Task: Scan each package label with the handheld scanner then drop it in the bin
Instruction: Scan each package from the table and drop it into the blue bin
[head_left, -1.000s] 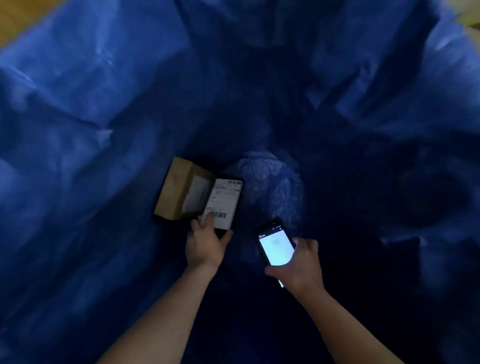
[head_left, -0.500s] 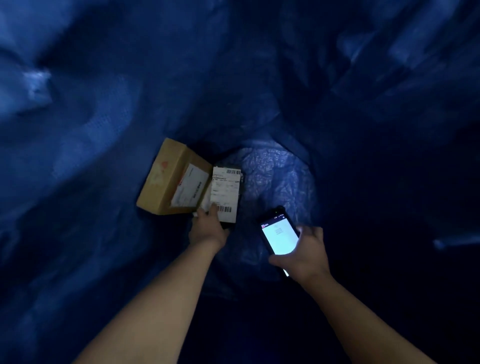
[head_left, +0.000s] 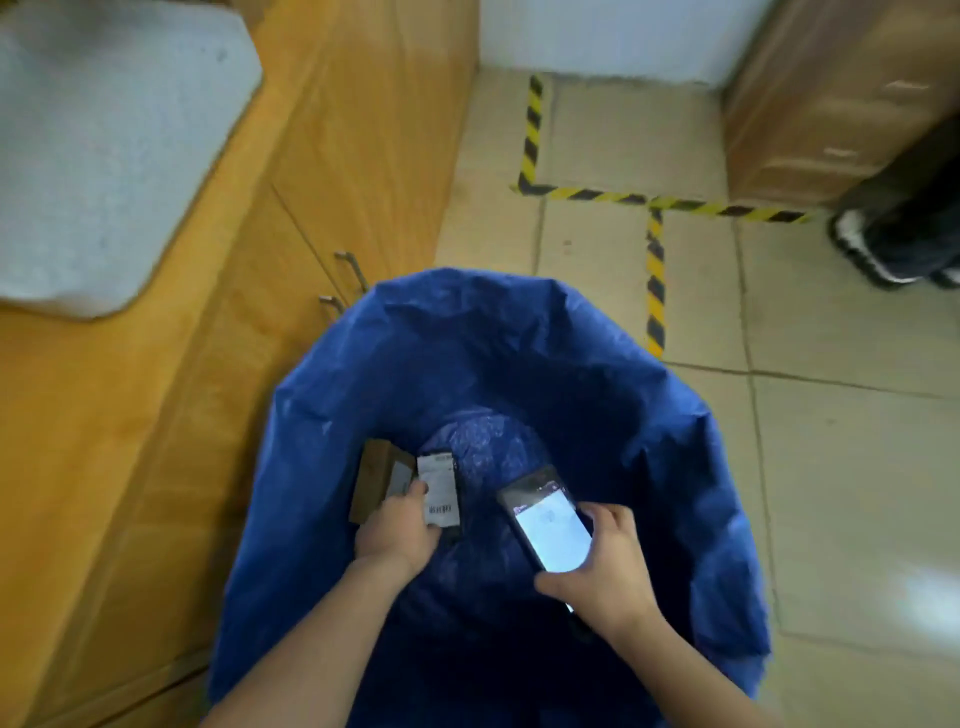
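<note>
Bare forearms lead to bare hands: left hand (head_left: 393, 531), right hand (head_left: 609, 569).

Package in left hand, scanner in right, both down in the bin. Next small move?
Probably open the left hand and release the package: it is already inside the bin beside the box, and the scanner in the right hand sits off to its side.

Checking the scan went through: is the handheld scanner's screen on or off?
On: the scanner screen glows white in the right hand.

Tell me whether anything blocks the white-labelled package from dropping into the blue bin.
Nothing visible does: the left hand holds the dark white-labelled package inside the blue bag-lined bin, the brown cardboard box lying beside it.
</note>
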